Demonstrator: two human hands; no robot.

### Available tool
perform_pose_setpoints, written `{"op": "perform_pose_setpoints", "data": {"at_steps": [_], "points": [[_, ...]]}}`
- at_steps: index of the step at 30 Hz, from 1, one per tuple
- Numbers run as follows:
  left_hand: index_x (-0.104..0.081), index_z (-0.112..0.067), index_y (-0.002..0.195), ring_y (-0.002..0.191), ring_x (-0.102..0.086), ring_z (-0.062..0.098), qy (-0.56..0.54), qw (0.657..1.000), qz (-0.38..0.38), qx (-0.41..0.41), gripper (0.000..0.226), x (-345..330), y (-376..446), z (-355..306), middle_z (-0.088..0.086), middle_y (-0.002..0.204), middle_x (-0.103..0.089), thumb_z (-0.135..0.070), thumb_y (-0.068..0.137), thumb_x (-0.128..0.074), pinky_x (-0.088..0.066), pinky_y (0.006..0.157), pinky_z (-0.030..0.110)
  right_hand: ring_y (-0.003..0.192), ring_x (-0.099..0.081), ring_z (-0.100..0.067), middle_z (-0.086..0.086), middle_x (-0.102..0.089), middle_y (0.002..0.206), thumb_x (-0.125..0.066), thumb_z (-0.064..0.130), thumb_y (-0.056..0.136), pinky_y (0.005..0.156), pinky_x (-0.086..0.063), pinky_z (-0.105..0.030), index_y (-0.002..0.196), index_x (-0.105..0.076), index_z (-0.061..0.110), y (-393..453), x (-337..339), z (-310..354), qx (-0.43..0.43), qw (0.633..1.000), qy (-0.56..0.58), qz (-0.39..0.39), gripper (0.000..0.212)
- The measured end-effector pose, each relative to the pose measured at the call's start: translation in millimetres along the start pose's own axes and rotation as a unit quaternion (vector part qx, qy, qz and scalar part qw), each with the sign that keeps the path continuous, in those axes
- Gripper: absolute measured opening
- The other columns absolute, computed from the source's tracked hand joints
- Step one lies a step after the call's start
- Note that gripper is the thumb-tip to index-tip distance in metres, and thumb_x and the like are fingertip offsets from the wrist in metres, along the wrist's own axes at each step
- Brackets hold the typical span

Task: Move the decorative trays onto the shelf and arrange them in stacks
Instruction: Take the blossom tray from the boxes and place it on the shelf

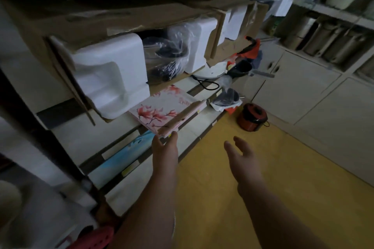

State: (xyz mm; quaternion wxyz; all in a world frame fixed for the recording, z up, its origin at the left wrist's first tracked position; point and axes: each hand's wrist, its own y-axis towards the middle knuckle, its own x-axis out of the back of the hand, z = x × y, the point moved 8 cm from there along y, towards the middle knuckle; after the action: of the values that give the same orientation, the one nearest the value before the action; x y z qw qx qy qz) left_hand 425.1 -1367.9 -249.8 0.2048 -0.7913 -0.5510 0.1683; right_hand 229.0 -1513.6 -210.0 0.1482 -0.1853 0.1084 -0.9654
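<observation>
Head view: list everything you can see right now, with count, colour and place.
Flat floral tray: one, white with pink blossoms, on the shelf edge.
Metal shelf unit: one, white boards on a dark frame, left.
Open cardboard box: one, brown, on the shelf.
Foam packing blocks: at least two, white, inside the box.
Round lidded pot: one, red, on the floor.
Floor: yellow.
Cabinets: cream, right.
Left hand: pinches the tray's near corner.
Right hand: open, touching nothing.

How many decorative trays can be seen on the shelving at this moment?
2: the pink floral tray on the shelf edge, its near corner held by the left hand; a blue tray on the shelf below. Others may be hidden.
</observation>
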Motion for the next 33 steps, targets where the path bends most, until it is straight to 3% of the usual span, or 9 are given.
{"op": "perform_pose_setpoints", "data": {"at_steps": [8,12,16,19,23,26,28,30,33], "points": [[-0.058,-0.026,0.150,0.135,-0.052,0.019,-0.111,0.992,-0.006,0.056,0.048,-20.4,36.6,12.1,-0.003,0.151,-0.059,-0.047,0.107,-0.059,-0.042,0.104,0.038,0.132,-0.060,-0.026,-0.002,-0.059,0.151,-0.068,0.035,0.104,0.114,-0.050,-0.052,0.155,-0.051,0.026,73.8,-47.3,8.7,-0.049,0.995,0.046,0.075,0.055],[-0.066,-0.038,0.130,0.138,-0.048,0.014,-0.137,0.988,-0.009,0.068,0.025,-35.9,42.0,11.8,-0.006,0.148,-0.059,-0.044,0.106,-0.061,-0.042,0.098,0.030,0.117,-0.066,-0.023,-0.005,-0.062,0.145,-0.064,0.028,0.107,0.106,-0.053,-0.048,0.162,-0.044,0.024,125.6,-73.1,15.4,-0.069,0.988,0.077,0.119,0.058],[-0.070,-0.026,0.121,0.107,-0.062,0.019,-0.138,0.981,-0.105,0.085,0.026,-44.4,43.9,11.4,0.003,0.119,-0.071,-0.040,0.100,-0.073,-0.044,0.074,0.031,0.106,-0.071,-0.023,-0.001,-0.066,0.131,-0.065,0.030,0.107,0.092,-0.054,-0.043,0.165,-0.038,0.027,185.1,-105.7,20.5,-0.094,0.978,0.095,0.159,0.064],[-0.069,-0.023,0.107,0.090,-0.066,0.025,-0.106,0.976,-0.173,0.079,0.017,-55.8,47.6,7.0,0.010,0.102,-0.073,-0.039,0.105,-0.064,-0.046,0.067,0.032,0.100,-0.075,-0.029,-0.001,-0.072,0.106,-0.069,0.034,0.102,0.091,-0.058,-0.045,0.150,-0.057,0.023,226.7,-134.1,29.7,-0.104,0.970,0.064,0.209,0.051],[-0.064,-0.030,0.117,0.097,-0.065,0.022,-0.066,0.963,-0.259,0.038,0.030,-73.7,50.1,-2.4,0.001,0.107,-0.069,-0.055,0.109,-0.051,-0.048,0.075,0.036,0.087,-0.072,-0.028,-0.006,-0.076,0.092,-0.066,0.037,0.093,0.075,-0.057,-0.041,0.102,-0.077,0.021,257.2,-156.2,38.4,-0.074,0.972,0.019,0.221,0.021],[-0.054,-0.030,0.138,0.115,-0.059,0.023,-0.075,0.944,-0.316,0.057,0.046,-75.7,53.1,-1.7,-0.003,0.131,-0.062,-0.062,0.104,-0.055,-0.046,0.094,0.042,0.088,-0.064,-0.027,-0.006,-0.066,0.104,-0.078,0.047,0.078,0.075,-0.055,-0.042,0.123,-0.062,0.016,270.1,-159.7,32.8,-0.103,0.972,0.025,0.207,0.057],[-0.048,-0.032,0.154,0.126,-0.055,0.028,-0.073,0.933,-0.343,0.083,0.061,-74.0,55.4,4.7,0.001,0.147,-0.057,-0.060,0.102,-0.060,-0.046,0.108,0.049,0.074,-0.054,-0.025,-0.008,-0.057,0.087,-0.077,0.058,0.060,0.065,-0.047,-0.039,0.100,-0.061,0.014,278.8,-163.2,31.2,-0.097,0.967,0.008,0.237,0.061],[-0.058,-0.034,0.139,0.125,-0.059,0.031,-0.095,0.929,-0.348,0.079,0.044,-76.5,57.6,4.6,0.004,0.143,-0.060,-0.055,0.101,-0.064,-0.049,0.109,0.055,0.066,-0.048,-0.024,-0.010,-0.052,0.079,-0.072,0.050,0.065,0.062,-0.039,-0.037,0.086,-0.056,0.016,287.6,-168.0,25.5,-0.095,0.962,-0.005,0.257,0.043],[-0.056,-0.037,0.097,0.111,-0.065,0.032,-0.114,0.927,-0.352,0.054,0.019,-80.3,58.4,1.9,0.002,0.118,-0.066,-0.053,0.099,-0.068,-0.055,0.102,0.059,0.078,-0.057,-0.026,-0.006,-0.058,0.091,-0.073,0.027,0.085,0.067,-0.046,-0.035,0.107,-0.055,0.018,296.7,-165.2,22.7,-0.091,0.965,-0.010,0.245,0.029]]}}
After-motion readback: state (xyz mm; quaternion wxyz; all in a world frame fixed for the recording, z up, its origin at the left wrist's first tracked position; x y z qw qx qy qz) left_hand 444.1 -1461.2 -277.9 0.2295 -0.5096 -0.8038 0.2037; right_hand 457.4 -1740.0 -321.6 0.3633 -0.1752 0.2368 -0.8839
